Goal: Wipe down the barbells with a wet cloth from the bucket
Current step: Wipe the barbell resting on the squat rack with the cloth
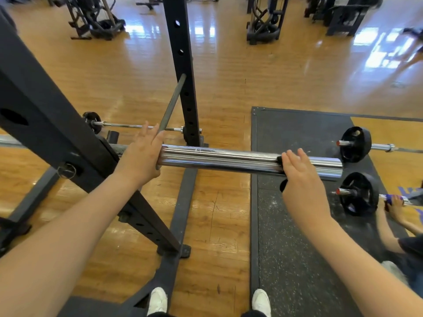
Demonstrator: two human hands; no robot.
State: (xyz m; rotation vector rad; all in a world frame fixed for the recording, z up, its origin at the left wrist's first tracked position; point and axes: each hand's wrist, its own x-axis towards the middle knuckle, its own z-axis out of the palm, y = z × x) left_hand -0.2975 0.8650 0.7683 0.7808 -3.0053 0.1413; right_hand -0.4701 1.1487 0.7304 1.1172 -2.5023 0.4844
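Two white shoes (158,300) at the bottom, one on the frame base, one at the edge of the black rubber mat (295,236). Higher up, both forearms reaching forward to the chrome barbell sleeve (229,160), resting horizontal in the black rack (52,133).

Left hand (142,154): at the inner end of the sleeve, near the collar, fingers straight and laid over the top, not curled, steadying rather than gripping. Right hand (299,177): near the outer end, fingers stretched over the sleeve, pressing down a dark cloth (283,185), seen only as small dark edges under the palm. Cannot tell for sure whether the thumb closes under it.

Sleeve shiny, with faint wet streaks in the middle; probably partly wiped, the outer end and the rest of this bar left to do. No bucket in view.

To the right, on the mat, two small loaded barbells (357,193); another person's hand (394,208) holding something on the nearer one. Farther behind the rack, one more barbell (137,126) on the wooden floor, apparently not yet touched.
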